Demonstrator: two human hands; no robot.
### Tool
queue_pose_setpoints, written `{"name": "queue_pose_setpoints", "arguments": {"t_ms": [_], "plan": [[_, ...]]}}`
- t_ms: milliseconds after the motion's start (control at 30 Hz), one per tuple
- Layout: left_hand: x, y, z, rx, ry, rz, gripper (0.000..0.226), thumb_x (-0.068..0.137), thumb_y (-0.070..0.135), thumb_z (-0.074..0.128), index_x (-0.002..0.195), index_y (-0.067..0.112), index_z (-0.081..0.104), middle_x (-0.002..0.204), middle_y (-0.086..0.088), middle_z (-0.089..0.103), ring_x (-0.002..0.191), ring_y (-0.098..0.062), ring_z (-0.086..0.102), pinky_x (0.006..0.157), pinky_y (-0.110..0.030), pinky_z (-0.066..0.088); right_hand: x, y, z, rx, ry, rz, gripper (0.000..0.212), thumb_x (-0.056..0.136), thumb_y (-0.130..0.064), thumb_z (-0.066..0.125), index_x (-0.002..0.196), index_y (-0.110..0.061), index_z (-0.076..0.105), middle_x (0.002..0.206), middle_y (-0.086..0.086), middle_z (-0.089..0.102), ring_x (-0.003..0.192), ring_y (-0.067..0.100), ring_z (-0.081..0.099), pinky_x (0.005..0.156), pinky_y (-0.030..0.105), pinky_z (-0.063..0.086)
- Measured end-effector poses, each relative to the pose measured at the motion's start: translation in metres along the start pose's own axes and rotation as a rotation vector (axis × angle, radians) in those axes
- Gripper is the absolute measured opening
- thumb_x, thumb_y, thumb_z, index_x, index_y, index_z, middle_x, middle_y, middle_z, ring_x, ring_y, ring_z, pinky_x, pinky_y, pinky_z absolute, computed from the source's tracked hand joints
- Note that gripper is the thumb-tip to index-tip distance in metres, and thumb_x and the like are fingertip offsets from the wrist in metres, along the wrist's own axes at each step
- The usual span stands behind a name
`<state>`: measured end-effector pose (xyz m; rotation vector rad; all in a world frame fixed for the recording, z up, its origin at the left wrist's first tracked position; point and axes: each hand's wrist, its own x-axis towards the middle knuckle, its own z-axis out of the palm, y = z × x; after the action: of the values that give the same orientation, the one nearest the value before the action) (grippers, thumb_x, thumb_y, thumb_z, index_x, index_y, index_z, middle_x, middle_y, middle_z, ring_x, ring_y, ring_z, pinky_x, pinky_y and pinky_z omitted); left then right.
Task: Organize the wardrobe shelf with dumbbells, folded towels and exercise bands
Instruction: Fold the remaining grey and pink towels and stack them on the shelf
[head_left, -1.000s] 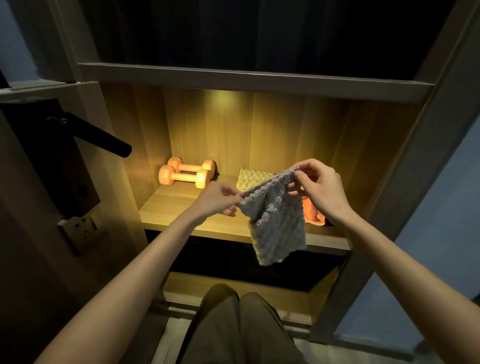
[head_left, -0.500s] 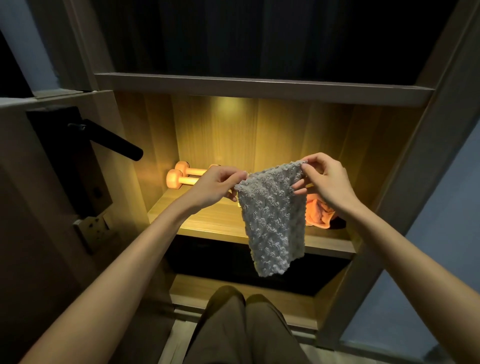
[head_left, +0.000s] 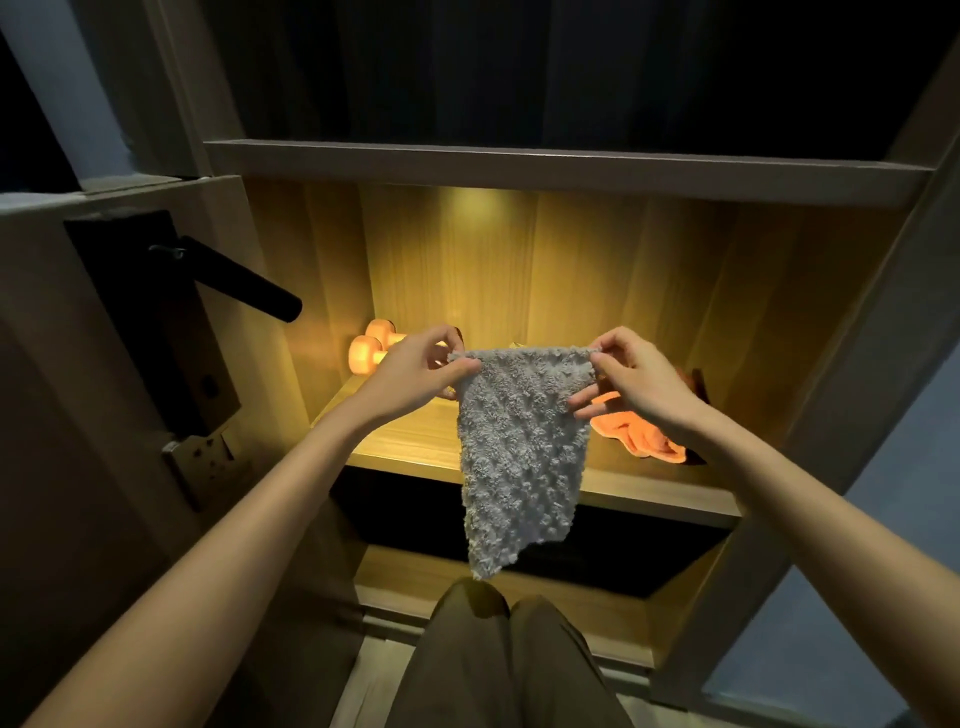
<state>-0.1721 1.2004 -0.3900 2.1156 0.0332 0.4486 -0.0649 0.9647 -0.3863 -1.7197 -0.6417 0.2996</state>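
Both hands are raised in front of the lit wardrobe shelf (head_left: 405, 441), and between them they hold up a grey towel (head_left: 519, 452).

The left hand (head_left: 415, 374) pinches the towel's upper left corner between thumb and forefinger. Its other fingers are curled in behind the cloth. The right hand (head_left: 639, 384) pinches the upper right corner in the same way. Its remaining fingers are looser and half straightened, and they lie against the towel's right edge just below the pinch. Neither hand holds anything else.

The towel's top edge is stretched roughly level between the two pinches. The rest hangs free in the air, narrowing toward a lower corner that dangles just above the person's knees (head_left: 509, 665). It touches neither the shelf nor anything on it and hangs across the shelf's front edge as seen from the head camera.

Two orange dumbbells (head_left: 369, 348) lie side by side at the back left of the shelf, close to the side wall. Their right ends are hidden behind the left hand. An orange towel (head_left: 639, 434) lies crumpled on the right part of the shelf, partly covered by the right hand and wrist. A sliver of something pale shows just above the grey towel's top edge, too little of it to tell what it is.

On the left, a black door handle (head_left: 244, 283) juts out from its plate.
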Motion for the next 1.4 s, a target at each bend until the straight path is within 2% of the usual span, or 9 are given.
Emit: {"name": "queue_pose_setpoints", "arguments": {"t_ms": [200,333,433,667,867,1033,1100,1200,1400], "plan": [[0.034,-0.027,-0.026,0.168,0.301,-0.004,0.015,0.09,0.015,0.063,0.094,0.011,0.049,0.088,-0.006,0.067,0.078,-0.016,0.064,0.07,-0.026,0.052,0.075,0.007,0.036,0.105,-0.034,0.063,0.009,0.1,-0.01,0.045,0.106,-0.004,0.048,0.095,0.011,0.059,0.083,0.018,0.067,0.071,0.028,0.06],[0.059,-0.042,-0.043,0.003,0.496,0.049,0.011,0.094,0.001,0.05,0.101,0.008,0.046,0.099,0.002,0.053,0.096,-0.007,0.057,0.072,-0.017,0.052,0.131,0.011,0.066,0.13,0.016,0.014,0.011,0.098,-0.003,0.045,0.102,0.001,0.054,0.103,0.018,0.057,0.083,0.016,0.063,0.061,0.015,0.054],[0.067,-0.047,-0.045,-0.092,0.577,0.11,0.017,0.096,-0.002,0.045,0.106,0.011,0.043,0.1,0.005,0.05,0.089,0.01,0.056,0.068,-0.011,0.051,0.155,0.016,0.079,0.188,0.05,-0.063,0.01,0.099,-0.007,0.047,0.096,-0.013,0.054,0.107,0.013,0.059,0.101,0.026,0.061,0.085,0.028,0.055],[0.032,-0.091,0.012,-0.117,0.437,0.034,0.02,0.094,0.004,0.052,0.094,0.024,0.054,0.106,0.001,0.059,0.098,-0.007,0.059,0.079,-0.013,0.047,0.149,0.087,0.071,0.07,0.093,0.095,0.012,0.1,-0.009,0.044,0.108,-0.013,0.051,0.105,0.003,0.055,0.094,0.012,0.058,0.082,0.022,0.053],[-0.013,-0.121,0.094,-0.019,0.249,-0.141,0.014,0.09,0.01,0.059,0.09,0.024,0.057,0.091,0.01,0.071,0.049,0.006,0.052,0.048,-0.008,0.035,0.118,0.162,0.039,-0.173,-0.031,0.308,0.009,0.1,-0.005,0.041,0.103,-0.01,0.048,0.103,0.01,0.053,0.083,0.018,0.062,0.068,0.026,0.055],[-0.021,-0.116,0.145,-0.064,0.185,-0.245,0.017,0.089,0.011,0.059,0.097,0.026,0.059,0.099,0.013,0.068,0.033,-0.004,0.039,0.039,-0.012,0.031,0.095,0.191,0.012,-0.312,0.06,0.296,0.013,0.099,-0.005,0.043,0.1,-0.012,0.054,0.107,0.014,0.054,0.069,0.02,0.057,0.066,0.032,0.055],[-0.02,-0.111,0.16,-0.066,0.179,-0.267,0.017,0.09,0.013,0.059,0.098,0.029,0.059,0.099,0.016,0.065,0.036,-0.003,0.043,0.04,-0.013,0.034,0.089,0.194,0.001,-0.388,0.083,0.271,0.016,0.099,-0.006,0.044,0.099,-0.015,0.056,0.106,0.011,0.056,0.067,0.019,0.058,0.064,0.033,0.056],[-0.019,-0.107,0.182,-0.045,0.153,-0.272,0.018,0.09,0.014,0.06,0.097,0.031,0.061,0.095,0.02,0.065,0.074,0.014,0.06,0.056,-0.007,0.042,0.084,0.198,-0.017,-0.511,0.077,0.261,0.015,0.098,-0.008,0.047,0.101,-0.018,0.058,0.106,0.008,0.059,0.075,0.026,0.06,0.066,0.036,0.053],[-0.017,-0.108,0.204,-0.12,0.146,-0.409,0.008,0.087,0.019,0.066,0.094,0.023,0.066,0.093,0.012,0.07,0.078,0.006,0.064,0.06,-0.007,0.047,0.09,0.204,-0.033,-0.617,-0.008,0.318,0.01,0.098,-0.018,0.049,0.1,-0.024,0.058,0.105,0.006,0.066,0.065,0.015,0.059,0.063,0.028,0.045]]}}
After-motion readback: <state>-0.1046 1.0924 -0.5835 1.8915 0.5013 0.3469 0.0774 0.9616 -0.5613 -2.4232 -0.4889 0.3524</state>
